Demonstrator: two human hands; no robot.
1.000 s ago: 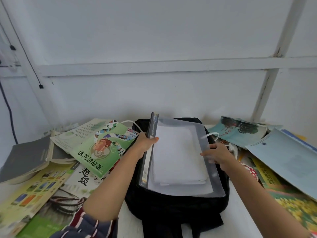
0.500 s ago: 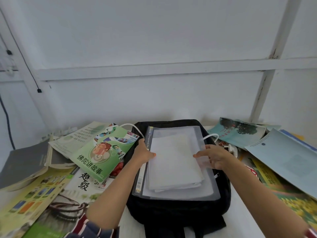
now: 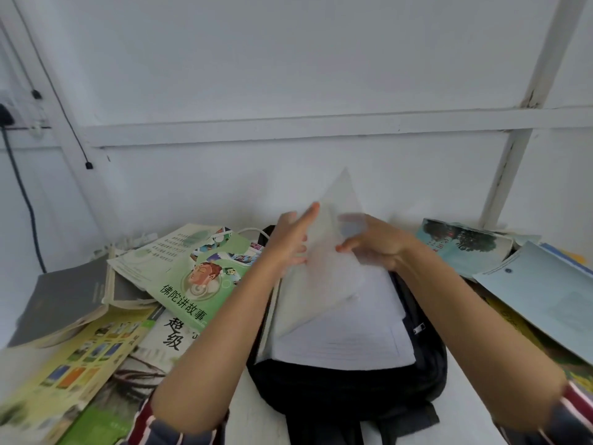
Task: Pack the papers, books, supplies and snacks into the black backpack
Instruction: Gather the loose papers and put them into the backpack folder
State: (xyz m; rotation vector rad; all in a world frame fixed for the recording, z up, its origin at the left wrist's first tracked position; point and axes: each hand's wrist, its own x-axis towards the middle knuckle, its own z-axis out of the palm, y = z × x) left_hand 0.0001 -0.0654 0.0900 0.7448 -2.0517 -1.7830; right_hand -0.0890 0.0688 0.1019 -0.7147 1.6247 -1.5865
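- The black backpack (image 3: 346,390) lies flat in the lower centre of the frame. I cannot see from here whether its zip is open.
- Loose books (image 3: 73,364) fan across the lower left, a green one (image 3: 199,284) on top. More books (image 3: 465,245) sit at the right edge. None of them is packed.
- The stack of white papers (image 3: 346,342) rests on top of the backpack, not inside it.
- What has changed: half a second ago the folder lay closed and flat over those papers. Now its clear cover (image 3: 330,277) stands tilted up in the centre of the frame, and the top sheet is bare.
- My right hand (image 3: 378,248) pinches the cover near its edge. The thumb is on the near face and the fingers show through the plastic, though blur softens them.
- My left hand (image 3: 288,245) holds nothing. Its fingers are straight and lie against the cover's left side.
- My reading is that the folder is being opened rather than slid in, so the papers are no nearer the bag. I would close the cover again before feeding the folder into the backpack, or loose sheets could slip out.
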